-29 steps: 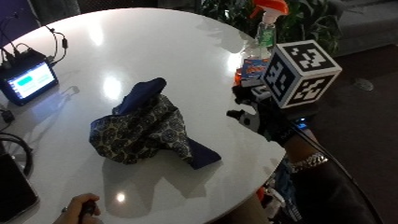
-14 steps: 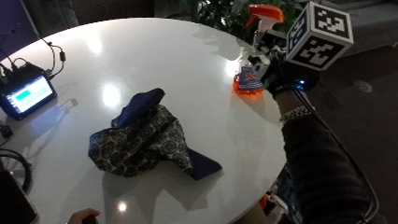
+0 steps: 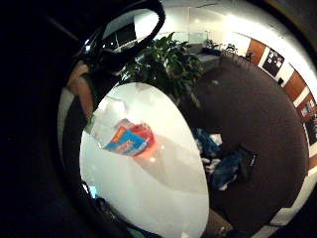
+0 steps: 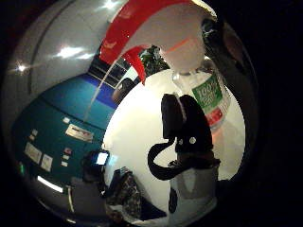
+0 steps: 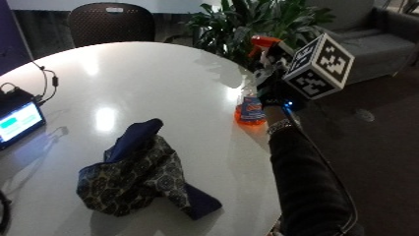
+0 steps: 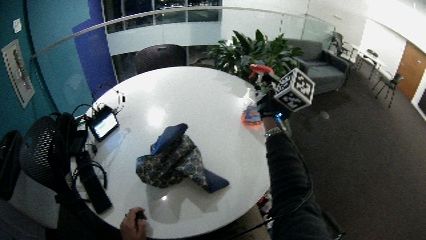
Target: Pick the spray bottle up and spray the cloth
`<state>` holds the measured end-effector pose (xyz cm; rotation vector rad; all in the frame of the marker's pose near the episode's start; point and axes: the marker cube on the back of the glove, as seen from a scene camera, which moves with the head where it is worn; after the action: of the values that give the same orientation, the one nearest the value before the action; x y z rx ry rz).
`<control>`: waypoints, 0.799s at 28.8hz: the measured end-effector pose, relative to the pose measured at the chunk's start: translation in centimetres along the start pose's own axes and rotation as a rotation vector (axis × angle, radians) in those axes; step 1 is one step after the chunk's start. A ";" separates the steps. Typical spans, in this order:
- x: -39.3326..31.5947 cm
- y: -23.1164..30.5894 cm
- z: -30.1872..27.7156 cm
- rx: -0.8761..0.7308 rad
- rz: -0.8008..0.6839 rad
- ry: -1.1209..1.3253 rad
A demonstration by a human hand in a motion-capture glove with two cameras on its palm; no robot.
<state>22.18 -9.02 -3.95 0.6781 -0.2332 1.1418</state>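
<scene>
The spray bottle (image 5: 249,109) stands upright near the table's right edge, with orange liquid, a blue label and a red trigger head (image 5: 264,43). My gloved right hand (image 5: 274,84) is at its neck, just under the head, and the fingers look curled round it. The thumb side palm view shows the red head (image 4: 137,28) and green label (image 4: 207,94) close up, with a black finger (image 4: 185,126) across the bottle. The little finger side palm view shows the bottle's base (image 3: 131,140) on the white table. The dark blue patterned cloth (image 5: 137,172) lies crumpled nearer the table's front, apart from the bottle.
A small lit tablet (image 5: 16,123) with cables sits at the round white table's (image 5: 150,78) left edge. A leafy plant (image 5: 252,19) and a dark chair (image 5: 111,22) stand behind the table. A bare hand (image 6: 133,225) rests at the front edge.
My right hand has gone from the table's edge beside the cloth up to the spray bottle and closed in on its neck. The cloth and bottle have stayed put; the outside camera shifted.
</scene>
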 end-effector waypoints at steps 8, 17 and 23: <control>-4.4 1.6 2.2 -0.006 0.049 -0.154; -1.6 -0.6 1.2 0.050 0.161 -0.405; -1.8 -2.1 1.7 0.098 0.198 -0.651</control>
<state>23.58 -11.90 -4.36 1.1235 -0.8134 1.0937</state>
